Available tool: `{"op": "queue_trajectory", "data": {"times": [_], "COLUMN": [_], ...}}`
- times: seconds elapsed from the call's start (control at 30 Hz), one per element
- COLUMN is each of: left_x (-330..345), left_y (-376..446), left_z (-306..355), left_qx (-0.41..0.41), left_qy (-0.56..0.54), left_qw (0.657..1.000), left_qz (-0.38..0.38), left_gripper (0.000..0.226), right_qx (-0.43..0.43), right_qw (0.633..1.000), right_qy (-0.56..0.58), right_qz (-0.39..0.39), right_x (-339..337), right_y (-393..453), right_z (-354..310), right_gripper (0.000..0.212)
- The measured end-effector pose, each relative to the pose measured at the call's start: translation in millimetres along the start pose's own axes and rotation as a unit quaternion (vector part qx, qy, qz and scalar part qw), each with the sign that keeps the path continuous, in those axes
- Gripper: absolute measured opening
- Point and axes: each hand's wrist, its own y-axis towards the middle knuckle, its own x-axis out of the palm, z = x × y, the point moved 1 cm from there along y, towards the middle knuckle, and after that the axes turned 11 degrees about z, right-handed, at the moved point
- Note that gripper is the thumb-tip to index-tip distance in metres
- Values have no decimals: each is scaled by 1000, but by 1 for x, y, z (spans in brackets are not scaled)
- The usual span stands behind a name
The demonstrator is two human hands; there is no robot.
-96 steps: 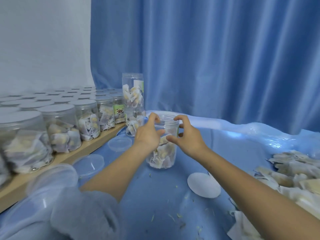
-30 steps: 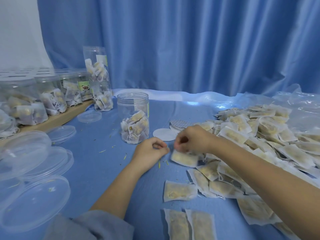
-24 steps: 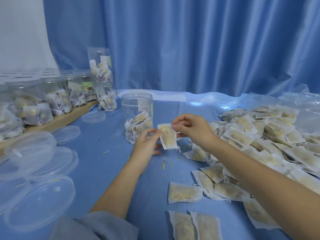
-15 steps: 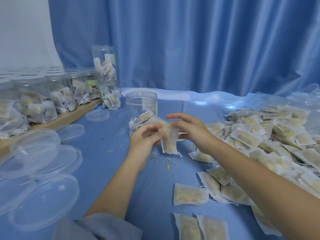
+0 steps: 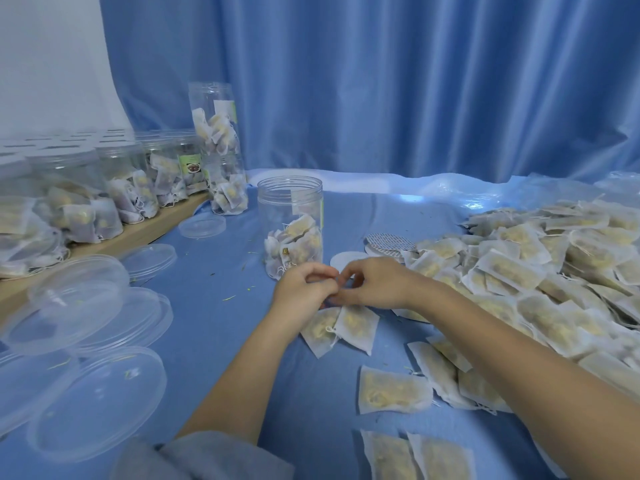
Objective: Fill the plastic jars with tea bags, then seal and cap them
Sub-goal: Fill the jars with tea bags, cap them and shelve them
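Both hands meet just in front of the open jar (image 5: 290,223), the left hand (image 5: 304,287) and right hand (image 5: 375,282) each with fingers curled and pinching the top edges of two tea bags (image 5: 337,329) that hang below them. They seem to be gathering the bags into one bunch, probably so several go into the jar at once; the exact grip is hidden behind the knuckles. The jar stands upright and uncapped on the blue-covered bench (image 5: 214,271), close to the hands, about a third full. It is clear, rigid plastic with a threaded neck. The bags are soft, papery white pouches with yellowish filling and thin strings. A loose heap of tea bags (image 5: 536,271) lies within reach on the right, and round seal discs (image 5: 388,242) wait between heap and jar. Clear shallow lids (image 5: 104,396) are stacked at the left, near the filled, capped jars (image 5: 114,188) on a wooden shelf
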Motion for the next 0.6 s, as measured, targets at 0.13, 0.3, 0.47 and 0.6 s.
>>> {"op": "queue_trajectory", "data": {"times": [0.13, 0.3, 0.47, 0.6], "left_x": [0, 2, 1, -1], "left_y": [3, 1, 2, 4], "left_z": [-4, -8, -10, -10], "left_qx": [41, 63, 57, 65], "left_qy": [100, 154, 144, 136], "left_qw": [994, 986, 988, 988], "left_qz": [2, -17, -1, 17], "left_gripper": [23, 21, 21, 22], "right_qx": [1, -4, 1, -8], "right_qw": [997, 987, 991, 995], "right_qy": [-34, 37, -61, -19], "right_qz": [-75, -155, -119, -93], "right_x": [-3, -23, -13, -13], "right_y": [-6, -7, -6, -3], "right_z": [1, -4, -2, -2], "right_gripper": [55, 54, 63, 48]}}
